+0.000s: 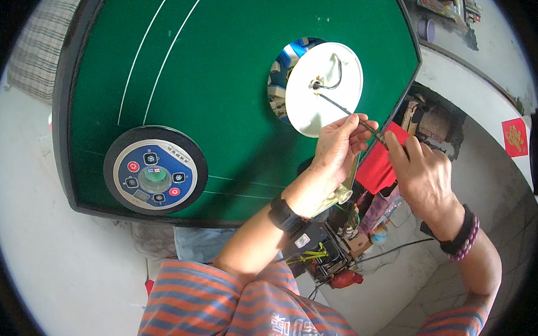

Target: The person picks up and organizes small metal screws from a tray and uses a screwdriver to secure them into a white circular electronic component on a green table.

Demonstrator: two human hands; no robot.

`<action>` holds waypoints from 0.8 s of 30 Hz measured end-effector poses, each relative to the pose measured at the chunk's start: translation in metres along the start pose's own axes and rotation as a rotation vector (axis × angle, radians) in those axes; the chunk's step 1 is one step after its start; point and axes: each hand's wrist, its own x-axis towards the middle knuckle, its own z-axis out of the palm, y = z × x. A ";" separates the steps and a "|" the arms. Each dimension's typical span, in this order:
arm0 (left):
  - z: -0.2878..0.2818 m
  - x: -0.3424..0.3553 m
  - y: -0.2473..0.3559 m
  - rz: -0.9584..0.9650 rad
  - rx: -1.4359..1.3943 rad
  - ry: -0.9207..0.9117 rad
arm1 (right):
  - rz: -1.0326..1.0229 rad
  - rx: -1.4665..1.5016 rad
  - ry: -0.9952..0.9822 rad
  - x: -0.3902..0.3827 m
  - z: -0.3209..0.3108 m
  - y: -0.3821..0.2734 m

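Note:
A white round disc (310, 116) with a dark fitting at its centre leans over the round opening in a green felt game table (230, 80). From the disc a thin black cable (338, 106) runs down to my hands. My left hand (333, 151) pinches the cable between thumb and fingers, just below the disc's right edge. A little further right, my right hand (423, 177) is closed around the same dark strand; whether it also holds a small tool is hidden by the fingers.
A round black-rimmed control panel (156, 172) with buttons lies on the felt at left. Blue and white parts (278, 87) show inside the opening. A red piece (376, 171) lies beyond my hands. Cables and small items (325, 249) clutter the area below the table's edge.

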 end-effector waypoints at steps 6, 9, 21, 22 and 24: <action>0.003 -0.002 0.004 0.016 -0.044 0.010 | 1.155 1.497 -0.563 0.019 -0.009 0.011; -0.006 -0.002 0.005 -0.013 0.009 0.004 | 1.304 1.777 -0.557 0.007 -0.002 0.007; 0.011 -0.004 0.015 -0.004 -0.075 0.020 | 0.965 1.283 -0.471 0.028 -0.010 0.006; 0.011 -0.003 0.015 -0.006 -0.072 0.015 | 1.189 1.494 -0.500 0.031 -0.021 0.003; 0.005 -0.001 0.010 -0.028 -0.008 0.071 | 1.284 1.591 -0.481 0.024 -0.019 -0.001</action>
